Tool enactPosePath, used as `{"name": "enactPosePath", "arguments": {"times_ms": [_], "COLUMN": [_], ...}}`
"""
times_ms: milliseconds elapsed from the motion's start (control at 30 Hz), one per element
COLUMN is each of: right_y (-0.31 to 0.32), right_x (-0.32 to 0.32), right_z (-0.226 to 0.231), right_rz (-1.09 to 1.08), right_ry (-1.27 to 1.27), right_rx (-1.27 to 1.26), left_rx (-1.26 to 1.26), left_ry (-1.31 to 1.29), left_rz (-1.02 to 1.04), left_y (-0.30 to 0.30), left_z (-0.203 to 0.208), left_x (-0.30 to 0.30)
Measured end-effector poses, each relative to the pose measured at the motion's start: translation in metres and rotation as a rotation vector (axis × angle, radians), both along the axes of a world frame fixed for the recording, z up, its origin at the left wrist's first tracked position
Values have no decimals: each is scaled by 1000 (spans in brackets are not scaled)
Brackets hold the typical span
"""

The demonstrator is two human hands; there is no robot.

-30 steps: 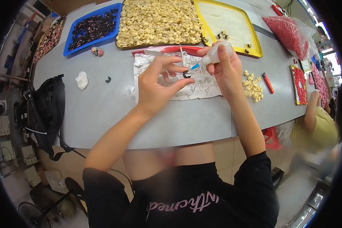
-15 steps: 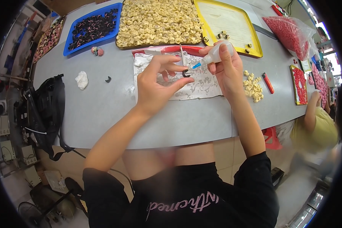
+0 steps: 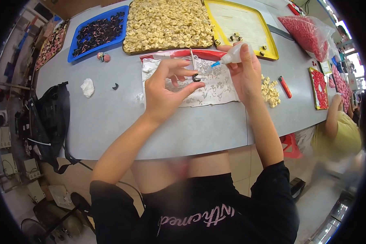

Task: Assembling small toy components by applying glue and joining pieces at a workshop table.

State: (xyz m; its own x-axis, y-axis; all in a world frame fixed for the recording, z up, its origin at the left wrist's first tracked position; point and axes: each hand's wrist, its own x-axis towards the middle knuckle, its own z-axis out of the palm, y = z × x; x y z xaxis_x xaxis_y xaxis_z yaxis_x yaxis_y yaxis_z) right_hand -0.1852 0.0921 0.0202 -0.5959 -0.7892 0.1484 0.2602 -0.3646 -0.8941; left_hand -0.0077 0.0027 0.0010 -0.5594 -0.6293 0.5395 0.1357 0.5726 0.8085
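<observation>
Pinched between thumb and fingertip of my left hand [image 3: 164, 91] is a small black C-shaped piece [image 3: 196, 77]. My right hand [image 3: 248, 75] is wrapped round a whitish squeeze bottle [image 3: 233, 55], tilted so its blue nozzle [image 3: 215, 64] points left and down. A gap separates the nozzle from the black piece. Both hands are above a smudged white sheet [image 3: 215, 96] with a red far edge. A slender metal tool [image 3: 192, 60] shows just beyond my left fingers; its lower end is partly hidden.
Along the back are a blue tray [image 3: 75, 56] of black curved pieces, a tray of cream pieces [image 3: 166, 24] and a yellow tray [image 3: 272, 55]. Cream pieces [image 3: 270, 92] and a red-handled tool [image 3: 286, 87] lie right. Crumpled tissue [image 3: 87, 88] sits left. Another person [image 3: 339, 130] is far right.
The bottle's blue nozzle has drawn back from the black piece, up in the picture and slightly right. My left hand keeps its pinch, shifted slightly left.
</observation>
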Motion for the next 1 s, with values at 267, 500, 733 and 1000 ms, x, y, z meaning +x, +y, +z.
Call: {"name": "enactPosePath", "arguments": {"times_ms": [267, 500, 733, 1000], "right_y": [36, 69, 83, 60], "right_x": [-1, 5, -61, -101], "right_z": [25, -6, 22, 36], "right_rz": [-41, -50, -310, 304], "right_ry": [672, 1356, 1399, 1454], "right_rx": [195, 417, 782, 1108], "left_rx": [-15, -35, -33, -33], "left_ry": [53, 56, 61, 28], "left_rz": [54, 63, 54, 22], "left_y": [-1, 2, 2, 6], "left_z": [1, 5, 5, 5], "left_x": [3, 2, 4, 4]}}
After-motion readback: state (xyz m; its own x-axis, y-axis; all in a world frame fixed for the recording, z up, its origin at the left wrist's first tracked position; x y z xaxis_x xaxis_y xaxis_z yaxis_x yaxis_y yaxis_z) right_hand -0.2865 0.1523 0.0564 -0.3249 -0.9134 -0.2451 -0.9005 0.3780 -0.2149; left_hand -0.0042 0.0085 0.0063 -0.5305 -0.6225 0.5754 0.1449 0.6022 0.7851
